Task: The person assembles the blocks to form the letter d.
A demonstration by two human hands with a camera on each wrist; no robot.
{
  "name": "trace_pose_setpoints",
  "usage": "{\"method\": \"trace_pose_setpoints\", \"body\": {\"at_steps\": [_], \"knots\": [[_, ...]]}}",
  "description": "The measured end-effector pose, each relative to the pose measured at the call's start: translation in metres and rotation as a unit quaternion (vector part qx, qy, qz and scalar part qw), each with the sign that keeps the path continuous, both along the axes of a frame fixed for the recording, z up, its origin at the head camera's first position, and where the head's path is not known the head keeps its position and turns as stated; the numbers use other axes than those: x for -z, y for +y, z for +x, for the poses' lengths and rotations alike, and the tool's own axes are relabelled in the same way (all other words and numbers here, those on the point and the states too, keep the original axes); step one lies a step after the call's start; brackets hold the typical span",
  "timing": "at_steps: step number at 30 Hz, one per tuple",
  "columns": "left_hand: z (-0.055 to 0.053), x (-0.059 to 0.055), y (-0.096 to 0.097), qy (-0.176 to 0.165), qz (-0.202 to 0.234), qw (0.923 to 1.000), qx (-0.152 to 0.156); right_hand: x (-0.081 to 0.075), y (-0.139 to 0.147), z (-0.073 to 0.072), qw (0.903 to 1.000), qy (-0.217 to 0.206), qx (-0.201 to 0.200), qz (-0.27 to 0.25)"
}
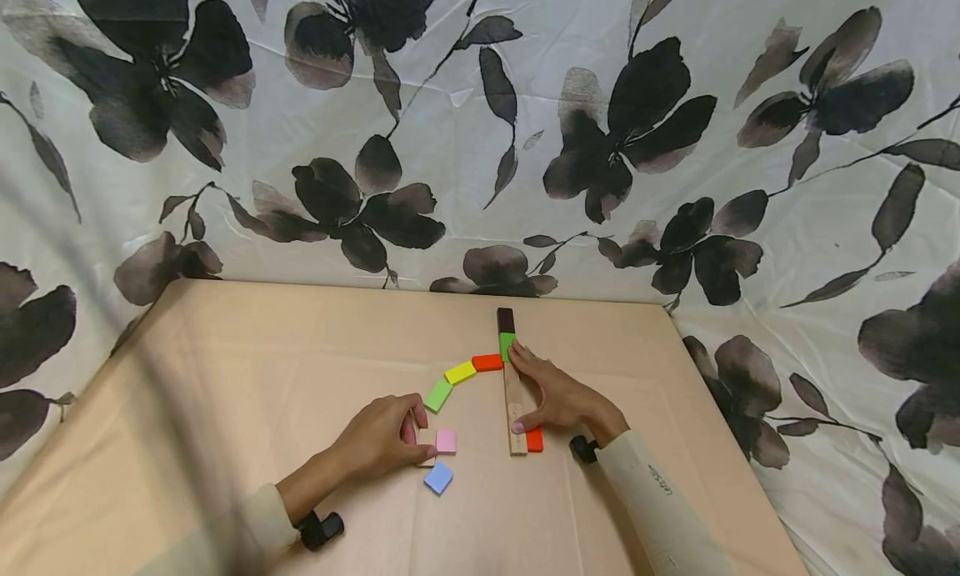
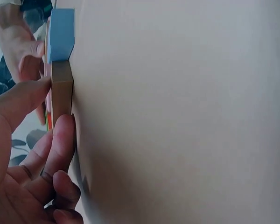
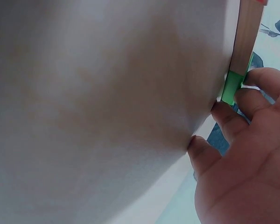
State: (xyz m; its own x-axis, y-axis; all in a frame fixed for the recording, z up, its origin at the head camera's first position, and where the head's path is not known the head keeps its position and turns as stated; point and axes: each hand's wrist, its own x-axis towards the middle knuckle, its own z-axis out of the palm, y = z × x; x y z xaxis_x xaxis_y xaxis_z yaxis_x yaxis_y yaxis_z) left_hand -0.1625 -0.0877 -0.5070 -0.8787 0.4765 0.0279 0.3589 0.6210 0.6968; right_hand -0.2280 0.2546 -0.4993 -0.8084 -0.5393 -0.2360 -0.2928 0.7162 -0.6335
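Observation:
My left hand (image 1: 378, 433) pinches a plain wooden block (image 2: 62, 95) between thumb and fingers. Beside that block lies a pink block (image 1: 446, 442), and a blue block (image 1: 438, 478) sits at its near end, turned at an angle. The right hand (image 1: 562, 394) rests along a straight column, fingertips at a green block (image 1: 507, 343) and thumb low on the plain wooden pieces (image 1: 513, 401). A black block (image 1: 506, 319) tops this column. Near its foot, a red block (image 1: 534, 440) shows partly from under the right hand.
Between the hands, a red block (image 1: 487, 363), a yellow block (image 1: 460, 373) and a light green block (image 1: 438, 395) curve down leftward from the column. All lie on a beige-covered table (image 1: 300, 334). A white cloth with dark flowers (image 1: 480, 142) hangs behind.

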Motion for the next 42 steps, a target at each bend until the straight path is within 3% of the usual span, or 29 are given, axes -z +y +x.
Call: {"method": "trace_pose_setpoints", "body": {"at_steps": [7,15,22,33,42], "knots": [[0.003,0.0,0.006,0.02,-0.006,0.9997,-0.01,0.001,0.001,0.0,1.0,0.0,0.003,0.002],[0.002,0.0,0.011,0.024,0.013,0.9985,0.047,0.001,0.0,0.0,1.0,-0.001,0.0,0.001],[0.004,0.0,0.017,0.017,0.005,0.9976,0.067,0.0,0.0,-0.001,1.0,0.002,0.001,0.007],[-0.004,-0.003,-0.003,0.013,0.011,0.996,0.088,0.0,0.001,0.0,1.0,0.001,-0.003,-0.006],[-0.006,-0.001,0.0,0.021,0.0,0.9934,0.113,0.0,0.0,-0.001,0.9999,0.004,-0.008,-0.004]]}}
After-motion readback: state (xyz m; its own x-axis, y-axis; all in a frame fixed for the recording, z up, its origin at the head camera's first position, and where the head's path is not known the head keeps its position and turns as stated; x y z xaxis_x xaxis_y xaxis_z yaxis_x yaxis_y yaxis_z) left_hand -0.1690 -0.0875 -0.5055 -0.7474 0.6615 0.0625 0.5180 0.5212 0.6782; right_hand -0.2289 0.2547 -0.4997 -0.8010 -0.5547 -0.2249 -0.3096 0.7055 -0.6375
